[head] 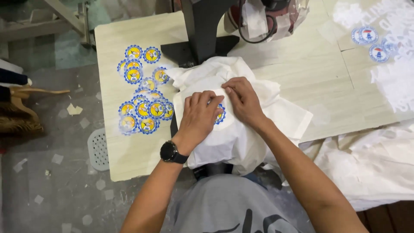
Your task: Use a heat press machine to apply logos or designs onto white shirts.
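From the head view, both hands lie flat on a white shirt (pixel 241 138) draped over the press (pixel 202 26) base. The left hand (pixel 199 116) and right hand (pixel 243 101) grip nothing, fingers spread, pinning a blue-and-yellow badge (pixel 220 115) between them. It looks like the positioning step; next seems to call for smoothing it square. More badges (pixel 144 92) lie on the table (pixel 302 73) to the left
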